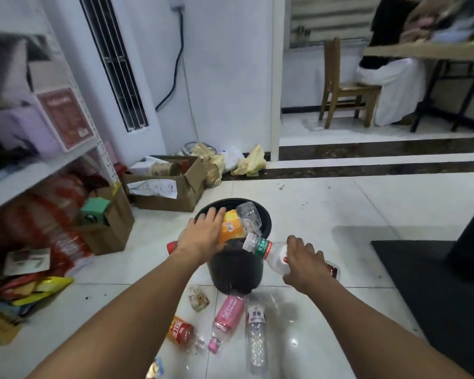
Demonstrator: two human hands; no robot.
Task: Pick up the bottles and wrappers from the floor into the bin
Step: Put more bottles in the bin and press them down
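A black bin (234, 269) stands on the tiled floor at centre. My left hand (203, 233) presses on a yellow-orange wrapper (231, 227) at the bin's mouth, beside a crumpled clear bottle (249, 214). My right hand (303, 259) grips a clear bottle with a green-and-red label (266, 250), its white cap at the bin's rim. On the floor in front lie a pink bottle (226, 318), a clear bottle (255, 335), a red-labelled bottle (182, 333) and a small clear wrapper (199, 298). A red cap (171, 247) peeks out behind my left wrist.
Cardboard boxes (170, 187) and crumpled bags stand by the wall behind the bin. A shelf with boxes (39, 110) and colourful packets (36, 288) fills the left. A dark mat (422, 296) lies at right. A wooden chair (345, 88) and a seated person are at the far right.
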